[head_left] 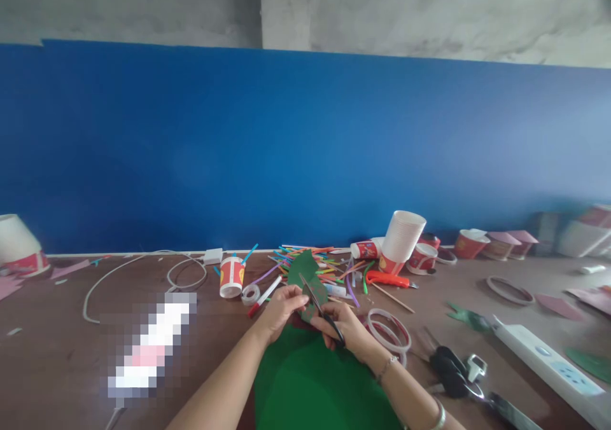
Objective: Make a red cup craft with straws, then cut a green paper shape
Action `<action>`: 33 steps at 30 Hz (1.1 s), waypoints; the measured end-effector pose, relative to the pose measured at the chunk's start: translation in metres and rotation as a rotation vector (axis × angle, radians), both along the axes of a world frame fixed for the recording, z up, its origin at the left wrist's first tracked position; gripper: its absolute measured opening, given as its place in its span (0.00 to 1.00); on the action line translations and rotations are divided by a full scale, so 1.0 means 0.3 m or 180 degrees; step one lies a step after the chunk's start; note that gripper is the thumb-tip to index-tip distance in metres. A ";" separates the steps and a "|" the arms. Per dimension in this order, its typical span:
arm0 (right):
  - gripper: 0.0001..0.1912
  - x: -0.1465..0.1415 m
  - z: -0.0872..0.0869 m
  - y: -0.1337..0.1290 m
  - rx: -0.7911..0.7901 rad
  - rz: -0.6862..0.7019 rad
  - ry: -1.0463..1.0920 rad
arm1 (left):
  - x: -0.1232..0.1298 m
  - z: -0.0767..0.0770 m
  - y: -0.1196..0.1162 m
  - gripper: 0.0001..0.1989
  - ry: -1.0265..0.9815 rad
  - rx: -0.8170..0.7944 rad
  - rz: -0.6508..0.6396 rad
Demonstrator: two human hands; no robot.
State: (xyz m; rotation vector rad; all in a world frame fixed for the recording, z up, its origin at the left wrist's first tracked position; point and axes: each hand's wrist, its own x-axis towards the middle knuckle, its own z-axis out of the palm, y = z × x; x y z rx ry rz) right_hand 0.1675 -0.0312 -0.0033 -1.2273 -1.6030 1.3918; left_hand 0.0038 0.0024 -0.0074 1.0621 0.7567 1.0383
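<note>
My left hand [281, 310] is closed, with thumb and fingers pinching the edge of a green paper piece [303, 268] that has a rounded top. In my right hand [344, 325] is a pair of scissors [334, 328] with black handles. Their blades point up and to the left and lie over the paper, beside my left fingertips. Whether the blades are apart is too small to tell. Beneath both hands, a large green paper sheet [315, 379] lies on the brown table [210, 366].
Behind the paper is a loose pile of coloured sticks [329, 250]. A red and white paper cup [231, 277] stands left of it; stacked cups [401, 239] and an orange cutter [387, 280] are on the right. Tape rolls [389, 329], keys [449, 369] and a power strip [548, 360] lie farther right.
</note>
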 end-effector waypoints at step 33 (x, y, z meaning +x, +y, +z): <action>0.14 -0.017 -0.014 -0.001 0.0276 -0.0482 0.0841 | 0.064 0.014 -0.041 0.11 0.0517 0.0691 0.0662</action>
